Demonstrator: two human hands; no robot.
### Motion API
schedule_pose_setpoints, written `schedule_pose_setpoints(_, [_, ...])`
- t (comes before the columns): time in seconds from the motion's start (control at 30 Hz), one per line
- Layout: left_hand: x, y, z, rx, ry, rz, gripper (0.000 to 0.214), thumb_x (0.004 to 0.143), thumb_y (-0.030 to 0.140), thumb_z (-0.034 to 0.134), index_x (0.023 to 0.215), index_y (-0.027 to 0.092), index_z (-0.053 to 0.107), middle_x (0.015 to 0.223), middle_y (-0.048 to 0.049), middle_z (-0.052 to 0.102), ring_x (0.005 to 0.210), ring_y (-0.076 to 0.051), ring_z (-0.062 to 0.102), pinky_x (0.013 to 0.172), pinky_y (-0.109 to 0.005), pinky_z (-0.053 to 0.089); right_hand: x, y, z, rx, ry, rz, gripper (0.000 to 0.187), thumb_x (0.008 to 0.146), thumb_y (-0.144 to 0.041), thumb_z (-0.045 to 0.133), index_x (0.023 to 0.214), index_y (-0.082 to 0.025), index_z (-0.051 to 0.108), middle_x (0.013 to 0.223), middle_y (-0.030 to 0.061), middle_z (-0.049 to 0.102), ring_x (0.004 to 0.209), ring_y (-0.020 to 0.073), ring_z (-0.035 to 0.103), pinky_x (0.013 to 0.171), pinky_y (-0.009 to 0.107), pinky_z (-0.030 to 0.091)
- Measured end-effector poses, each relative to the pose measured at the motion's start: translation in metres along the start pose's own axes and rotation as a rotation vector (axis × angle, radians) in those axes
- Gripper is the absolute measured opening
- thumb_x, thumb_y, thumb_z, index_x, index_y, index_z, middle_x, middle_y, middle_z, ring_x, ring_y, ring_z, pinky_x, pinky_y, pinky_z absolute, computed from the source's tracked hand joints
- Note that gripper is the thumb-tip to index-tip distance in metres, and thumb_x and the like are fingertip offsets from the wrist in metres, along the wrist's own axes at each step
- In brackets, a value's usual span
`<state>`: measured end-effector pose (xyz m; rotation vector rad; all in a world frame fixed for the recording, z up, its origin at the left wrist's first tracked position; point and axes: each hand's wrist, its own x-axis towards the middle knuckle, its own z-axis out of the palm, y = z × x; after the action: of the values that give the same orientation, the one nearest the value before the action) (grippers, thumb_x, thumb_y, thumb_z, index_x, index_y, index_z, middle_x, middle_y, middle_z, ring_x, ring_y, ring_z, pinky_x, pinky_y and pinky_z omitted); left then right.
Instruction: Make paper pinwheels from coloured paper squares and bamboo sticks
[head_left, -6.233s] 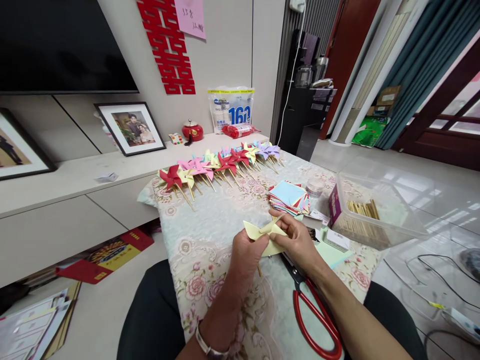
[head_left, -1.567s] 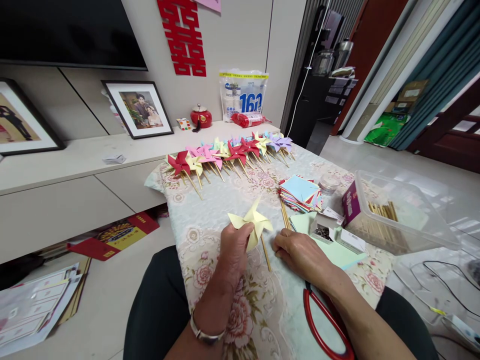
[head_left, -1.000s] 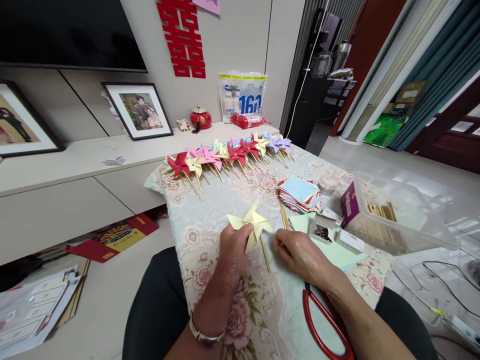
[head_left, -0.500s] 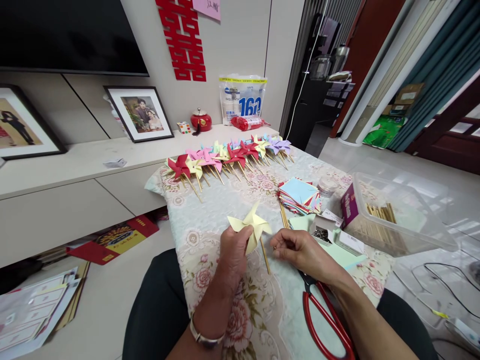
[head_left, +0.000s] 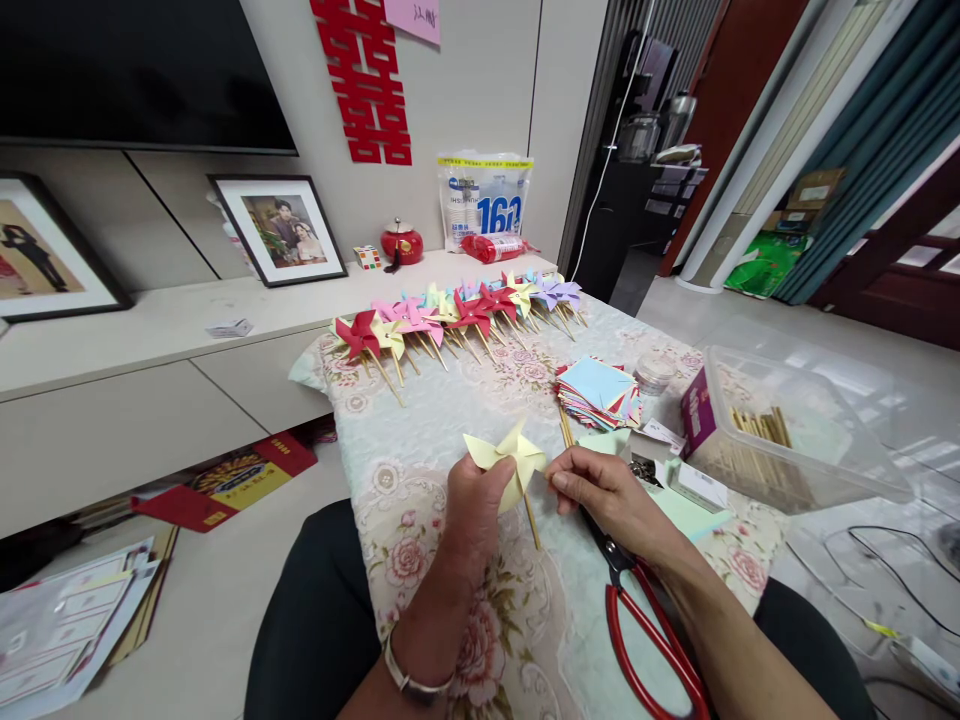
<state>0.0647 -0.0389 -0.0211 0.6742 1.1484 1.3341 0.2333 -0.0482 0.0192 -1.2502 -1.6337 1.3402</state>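
My left hand [head_left: 480, 500] is closed on a pale yellow paper pinwheel [head_left: 513, 447], its thumb pressed near the middle of the folded blades. Below the pinwheel shows a thin wooden stick [head_left: 532, 522]; whether the two are joined is hidden. My right hand [head_left: 600, 492] is at the pinwheel's right blade, thumb and fingers pinched together. Anything between those fingertips is too small to make out. Under the right wrist lie red-handled scissors [head_left: 616, 570]. Just beyond this hand are a small open box of metal pins [head_left: 643, 470] and pale green paper [head_left: 694, 512].
Finished pinwheels [head_left: 472, 312] in several colours line the table's far edge. A stack of coloured paper squares [head_left: 598, 388] sits beside a clear round container [head_left: 655, 372]. At the right stands a clear plastic bin [head_left: 825, 440] with wooden sticks [head_left: 763, 428]. A flowered cloth [head_left: 420, 430] covers the table.
My right hand has moved slightly up to the pinwheel's right blade. The pinwheel and my left hand have shifted a little right and down.
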Motion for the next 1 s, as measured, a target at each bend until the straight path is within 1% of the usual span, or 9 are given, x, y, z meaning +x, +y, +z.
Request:
schedule_pose_setpoints(0.17, [-0.008, 0.006, 0.005, 0.105, -0.008, 0.033, 0.021, 0.062, 0.03, 0.07, 0.075, 0.013, 0.068, 0.064, 0.0004, 0.065, 0.057, -0.014, 0.053, 0.054, -0.024, 0.043, -0.002, -0.004, 0.001, -0.007, 0.05, -0.038, 0.02, 0.087, -0.038, 0.062, 0.084, -0.018, 0.066, 0.068, -0.0013, 0.063, 0.06, 0.0138, 0.062, 0.061, 0.026, 0.044])
schedule_pose_setpoints(0.27, [-0.011, 0.007, 0.008, 0.167, -0.006, 0.063, 0.021, 0.062, 0.029, 0.069, 0.076, 0.012, 0.069, 0.066, -0.0007, 0.066, 0.06, -0.015, 0.054, 0.057, -0.025, 0.044, -0.002, -0.004, 0.002, 0.071, 0.046, -0.031, 0.014, 0.082, -0.032, 0.066, 0.083, -0.018, 0.067, 0.069, -0.0011, 0.065, 0.061, 0.0141, 0.064, 0.063, 0.027, 0.047])
schedule_pose_setpoints(0.37, [-0.012, 0.007, 0.011, 0.22, -0.002, 0.067, 0.021, 0.062, 0.028, 0.068, 0.075, 0.012, 0.068, 0.066, -0.001, 0.066, 0.06, -0.015, 0.054, 0.057, -0.025, 0.044, -0.001, -0.002, 0.003, 0.162, 0.047, -0.019, 0.01, 0.077, -0.027, 0.07, 0.081, -0.019, 0.067, 0.067, -0.0023, 0.066, 0.06, 0.0133, 0.064, 0.062, 0.026, 0.048])
schedule_pose_setpoints(0.5, [-0.013, 0.007, 0.012, 0.232, -0.019, 0.064, 0.02, 0.062, 0.028, 0.066, 0.075, 0.013, 0.068, 0.067, -0.0006, 0.065, 0.06, -0.015, 0.054, 0.057, -0.025, 0.044, 0.0, -0.001, 0.003, 0.242, 0.043, 0.021, 0.013, 0.073, -0.027, 0.075, 0.081, -0.018, 0.068, 0.065, -0.0031, 0.066, 0.058, 0.0122, 0.063, 0.061, 0.025, 0.047])
schedule_pose_setpoints(0.6, [-0.014, 0.008, 0.011, 0.235, -0.034, 0.068, 0.021, 0.063, 0.029, 0.066, 0.076, 0.013, 0.068, 0.068, -0.0006, 0.066, 0.061, -0.015, 0.055, 0.057, -0.025, 0.044, 0.0, -0.001, 0.002, 0.261, 0.028, 0.029, 0.018, 0.074, -0.031, 0.077, 0.084, -0.018, 0.069, 0.066, -0.0025, 0.067, 0.06, 0.012, 0.064, 0.063, 0.025, 0.047])
schedule_pose_setpoints(0.7, [-0.013, 0.008, 0.011, 0.275, -0.037, 0.078, 0.02, 0.064, 0.03, 0.064, 0.076, 0.014, 0.067, 0.068, -0.0008, 0.065, 0.061, -0.016, 0.054, 0.058, -0.026, 0.044, -0.001, -0.002, 0.001, 0.241, 0.025, -0.001, 0.019, 0.078, -0.034, 0.075, 0.086, -0.018, 0.069, 0.066, -0.0019, 0.067, 0.062, 0.0119, 0.062, 0.064, 0.024, 0.047])
schedule_pose_setpoints(0.9, [-0.013, 0.006, 0.013, 0.525, 0.027, 0.164, 0.013, 0.064, 0.029, 0.06, 0.069, 0.017, 0.061, 0.06, 0.0021, 0.056, 0.059, -0.015, 0.049, 0.055, -0.026, 0.038, -0.001, -0.002, 0.002, 0.119, 0.027, -0.049, 0.017, 0.088, -0.036, 0.066, 0.086, -0.019, 0.066, 0.063, -0.0029, 0.063, 0.06, 0.0123, 0.058, 0.062, 0.025, 0.044])
schedule_pose_setpoints(1.0, [-0.013, 0.003, 0.015, 0.621, 0.037, 0.2, 0.012, 0.065, 0.029, 0.061, 0.067, 0.018, 0.059, 0.058, 0.0032, 0.052, 0.057, -0.014, 0.044, 0.054, -0.025, 0.034, -0.002, -0.002, 0.004, 0.0, 0.009, -0.083, 0.016, 0.091, -0.033, 0.061, 0.085, -0.019, 0.065, 0.063, -0.0028, 0.062, 0.06, 0.0129, 0.057, 0.062, 0.025, 0.042])
